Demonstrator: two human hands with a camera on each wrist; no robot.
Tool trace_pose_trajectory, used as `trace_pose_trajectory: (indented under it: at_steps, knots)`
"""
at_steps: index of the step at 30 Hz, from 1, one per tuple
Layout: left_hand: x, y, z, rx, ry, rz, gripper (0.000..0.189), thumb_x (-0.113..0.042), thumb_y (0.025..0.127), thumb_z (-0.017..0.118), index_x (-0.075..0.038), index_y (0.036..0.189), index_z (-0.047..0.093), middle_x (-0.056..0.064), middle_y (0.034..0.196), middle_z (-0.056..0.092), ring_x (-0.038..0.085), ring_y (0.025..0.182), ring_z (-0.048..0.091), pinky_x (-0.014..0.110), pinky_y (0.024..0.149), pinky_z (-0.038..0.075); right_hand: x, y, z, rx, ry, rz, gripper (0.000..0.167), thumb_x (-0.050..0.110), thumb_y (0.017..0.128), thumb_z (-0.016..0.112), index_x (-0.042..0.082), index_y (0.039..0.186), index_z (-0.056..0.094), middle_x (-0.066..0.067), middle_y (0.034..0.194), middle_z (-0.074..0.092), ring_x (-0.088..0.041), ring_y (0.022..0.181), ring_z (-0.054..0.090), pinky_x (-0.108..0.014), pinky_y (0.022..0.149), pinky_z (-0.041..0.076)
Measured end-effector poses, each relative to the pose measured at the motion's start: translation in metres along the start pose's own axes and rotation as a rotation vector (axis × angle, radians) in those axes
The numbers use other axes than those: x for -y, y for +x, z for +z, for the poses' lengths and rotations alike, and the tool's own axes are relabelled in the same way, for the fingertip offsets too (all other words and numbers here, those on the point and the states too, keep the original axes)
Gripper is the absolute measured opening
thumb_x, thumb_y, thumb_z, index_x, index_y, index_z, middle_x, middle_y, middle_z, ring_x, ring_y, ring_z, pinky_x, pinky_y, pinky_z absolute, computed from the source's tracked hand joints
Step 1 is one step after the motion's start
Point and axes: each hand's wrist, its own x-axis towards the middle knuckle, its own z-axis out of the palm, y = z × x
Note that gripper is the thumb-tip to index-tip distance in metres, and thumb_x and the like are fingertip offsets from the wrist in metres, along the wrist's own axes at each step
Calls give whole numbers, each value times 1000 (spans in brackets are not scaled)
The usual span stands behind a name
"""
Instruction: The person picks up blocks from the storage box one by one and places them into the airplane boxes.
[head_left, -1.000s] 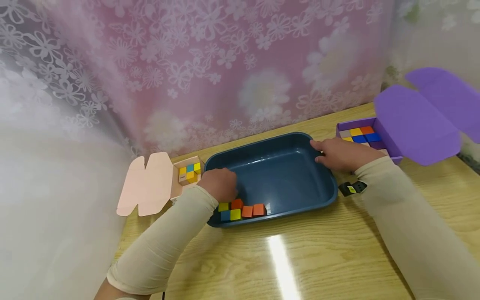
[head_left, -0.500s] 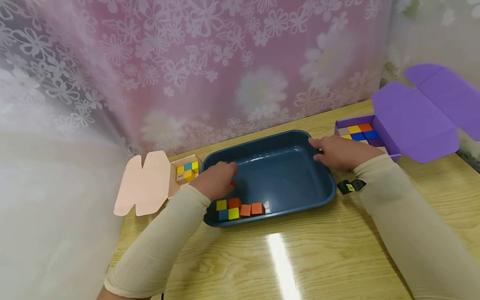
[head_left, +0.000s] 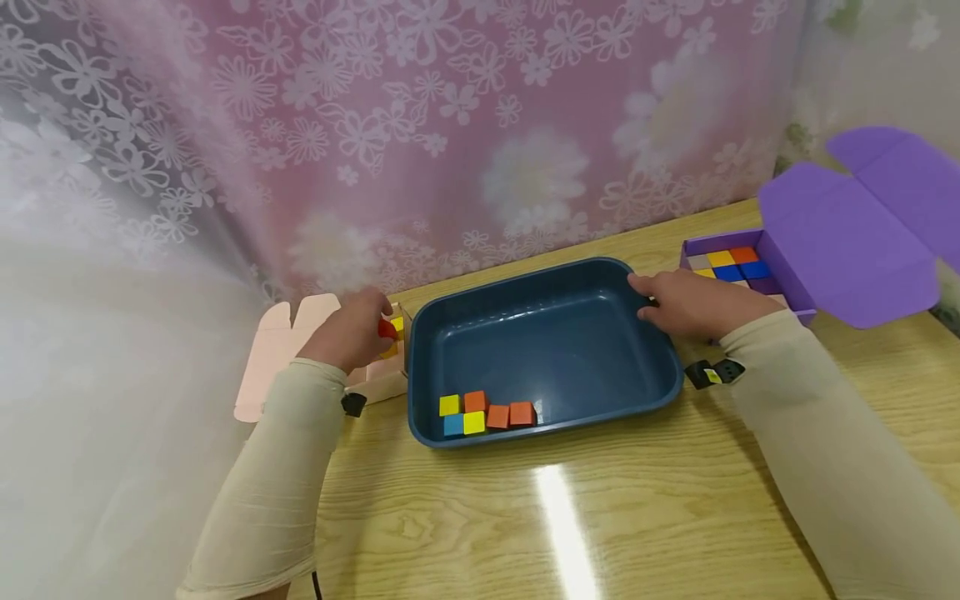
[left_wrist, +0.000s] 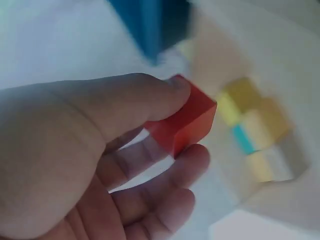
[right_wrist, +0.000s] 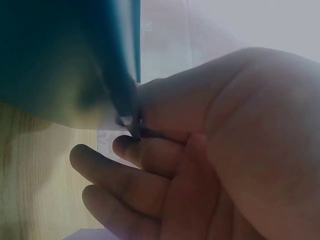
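Observation:
In the left wrist view a red cube (left_wrist: 195, 127) is pinched between the thumb and fingers of my left hand (head_left: 351, 330). That hand is over the small pale pink box (head_left: 384, 386), which holds yellow, teal and wood-coloured cubes, partly hidden by it. My right hand (head_left: 692, 302) pinches the right rim of the dark blue tray (head_left: 547, 358), thumb on the inner side. Along the tray's front left lie several cubes: yellow, a blue one (head_left: 453, 426) and orange-red ones (head_left: 522, 414).
At the right stands a purple box (head_left: 791, 279) of coloured cubes, its lid folded back. The pink box's open lid (head_left: 273, 354) spreads to the left. A floral curtain (head_left: 540, 125) hangs behind the wooden table (head_left: 450, 517).
My left hand has lifted out of the tray and moved left to the pink box with the red cube. The right hand stays on the tray's rim.

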Motion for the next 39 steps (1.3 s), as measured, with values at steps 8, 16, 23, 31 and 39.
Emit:
trace_pose_trajectory:
  at_steps: [8,16,23,31,39]
  knots:
    - [22,24,26,16,45,2,38,-13,96,87,-8,131,71,10,111,78,28,96,73,49,92,65,2,-1,3,-18,18,-14,71,20,115,61,-6,171,26,-36,167,41,-37,106,75,-54,95,60]
    - [28,30,31,-22,-69,-6,40,-12,93,91,-11,126,68,12,118,76,30,99,72,48,93,65,1,2,1,-8,37,-21,71,21,116,59,-5,172,25,-34,150,61,-33,84,73,-46,78,58]
    - [27,28,33,-56,-111,18,49,-22,93,93,-9,132,66,13,128,73,30,108,72,49,96,65,1,2,-1,0,48,-8,72,19,116,59,-6,172,22,-39,164,42,-23,61,54,-40,66,49]
    - [23,31,45,-41,-71,-14,41,-30,88,96,-19,115,67,3,104,74,27,91,70,44,81,63,-3,2,3,-13,42,-8,71,19,116,59,-5,172,24,-37,165,43,-22,61,54,-41,68,49]
    - [28,44,52,-29,15,-52,48,-48,93,88,-18,124,67,6,112,74,29,96,71,50,87,64,-3,2,3,-10,50,5,71,19,116,59,-4,173,24,-37,166,41,-21,56,50,-40,64,48]
